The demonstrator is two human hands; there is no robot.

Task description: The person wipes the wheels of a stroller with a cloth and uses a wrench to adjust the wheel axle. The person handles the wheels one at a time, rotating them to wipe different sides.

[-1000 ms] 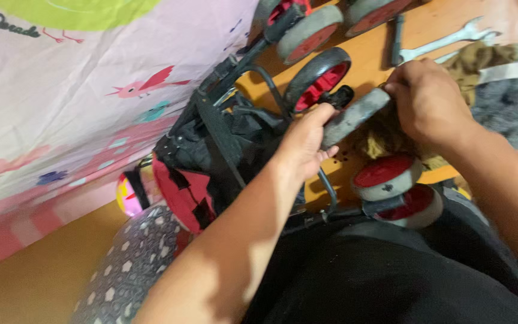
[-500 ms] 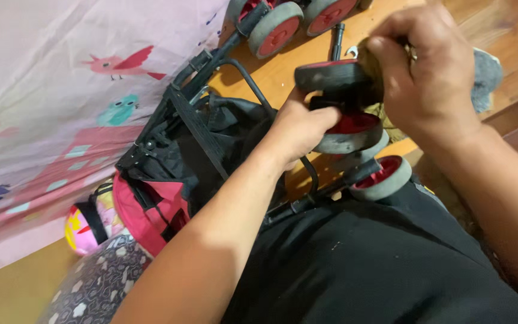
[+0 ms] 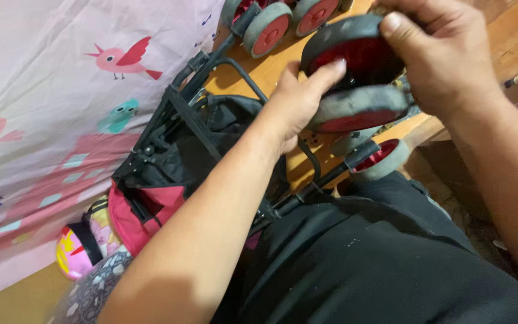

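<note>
Nearest the camera, at six o'clock, lies the person's lap in black trousers (image 3: 367, 264), with both bare forearms reaching up from it. Just beyond, the folded stroller (image 3: 193, 150) lies on the wooden floor (image 3: 271, 69), its black frame and straps running from about seven o'clock up toward twelve, its red fabric at eight o'clock. A grey wheel with a red hub (image 3: 381, 159) on the stroller's leg sits at about three o'clock, just past the knee. Above it, the left hand (image 3: 301, 102) cups the double wheel assembly (image 3: 358, 81) from its left side, fingers spread and laid against the dark upper tyre. The right hand (image 3: 445, 54) closes over the same assembly from the top right, thumb pressed on the tyre's rim and fingers curled behind it, so the piece is held up between both hands at about one o'clock. Farther off, at twelve o'clock, another pair of grey wheels (image 3: 283, 21) rests on the floor. At nine to eleven o'clock hangs a pink sheet with printed birds (image 3: 61, 90), and a pink-and-yellow ball (image 3: 76, 255) lies at eight o'clock beside a grey patterned cushion (image 3: 94, 291).
</note>
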